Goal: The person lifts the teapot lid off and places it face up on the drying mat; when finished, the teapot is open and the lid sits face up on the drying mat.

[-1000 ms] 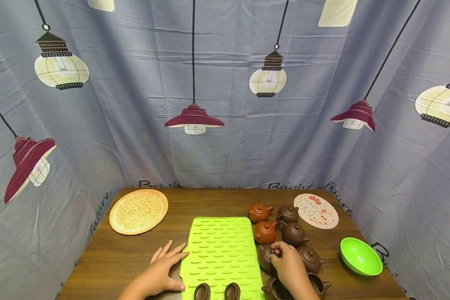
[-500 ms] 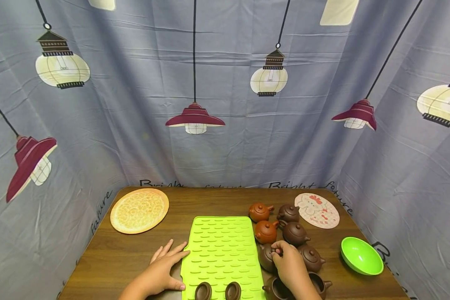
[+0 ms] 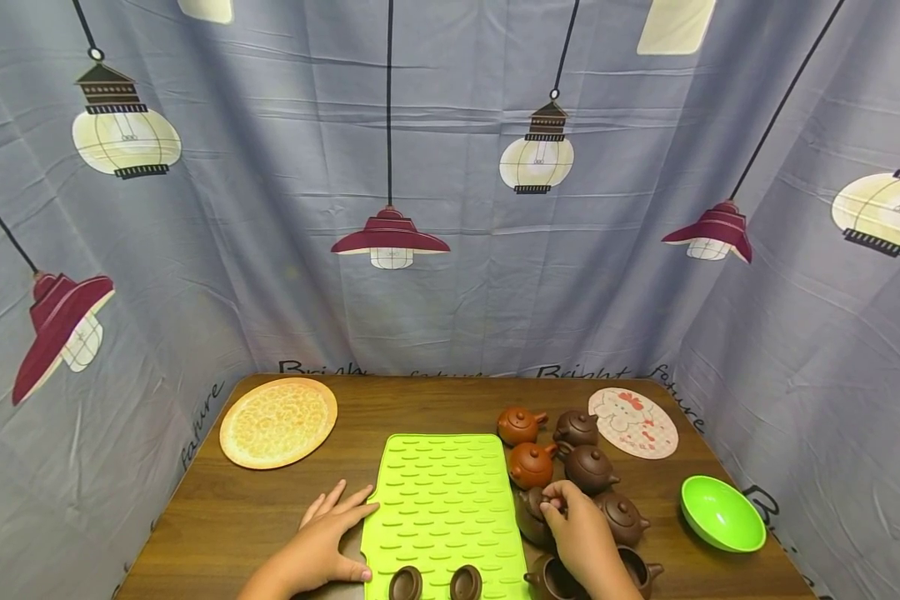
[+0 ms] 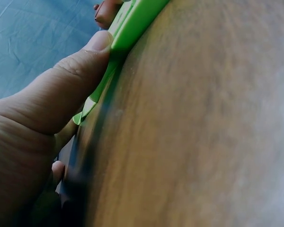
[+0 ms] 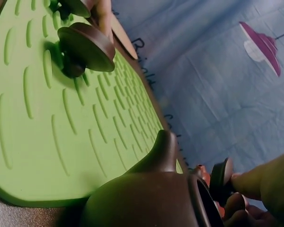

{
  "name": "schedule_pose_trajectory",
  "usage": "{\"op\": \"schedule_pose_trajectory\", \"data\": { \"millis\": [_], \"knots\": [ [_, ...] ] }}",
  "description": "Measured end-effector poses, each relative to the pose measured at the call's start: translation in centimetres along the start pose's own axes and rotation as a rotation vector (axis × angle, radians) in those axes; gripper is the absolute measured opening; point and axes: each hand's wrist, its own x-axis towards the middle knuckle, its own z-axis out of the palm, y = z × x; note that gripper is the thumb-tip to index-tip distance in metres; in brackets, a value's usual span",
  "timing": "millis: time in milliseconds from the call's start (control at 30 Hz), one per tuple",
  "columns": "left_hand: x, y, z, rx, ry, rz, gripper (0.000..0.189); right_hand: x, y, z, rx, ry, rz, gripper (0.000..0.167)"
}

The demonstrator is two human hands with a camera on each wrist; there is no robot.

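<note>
My left hand (image 3: 318, 537) lies spread along the left edge of a lime-green ribbed mat (image 3: 442, 500), fingertips and thumb (image 4: 80, 66) touching that edge. With thumb and fingers, my right hand (image 3: 585, 533) pinches the knob of a dark brown teapot lid (image 5: 221, 182). That lid is over a brown teapot (image 3: 531, 517), partly hidden behind the hand. Two brown lids, one (image 3: 405, 583) beside the other (image 3: 466, 582), lie knob down near the mat's front. A lidless brown teapot (image 5: 142, 203) stands beneath the right wrist, its spout toward the mat.
Two orange teapots (image 3: 531, 464) and several brown teapots (image 3: 588, 468) stand close together right of the mat. A second lidless teapot (image 3: 640, 572) is at the front. Further right is a green bowl (image 3: 722, 513). Round mats, one yellow (image 3: 278, 422) and one pink (image 3: 633, 422), lie at the back.
</note>
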Motion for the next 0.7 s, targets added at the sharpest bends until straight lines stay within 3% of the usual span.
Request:
{"op": "schedule_pose_trajectory", "data": {
  "millis": [267,567,700],
  "knots": [
    [-0.05,0.07,0.10,0.005,0.011,0.007,0.104,-0.33,-0.58,0.29,0.130,-0.080,0.033,0.007],
    [-0.15,0.04,0.25,0.006,0.013,0.008,0.103,-0.31,-0.72,0.88,0.390,-0.210,0.107,0.018],
    [-0.07,-0.05,0.25,0.006,0.012,0.008,0.103,-0.26,-0.89,0.74,0.533,-0.270,0.103,0.022]
  ]
}}
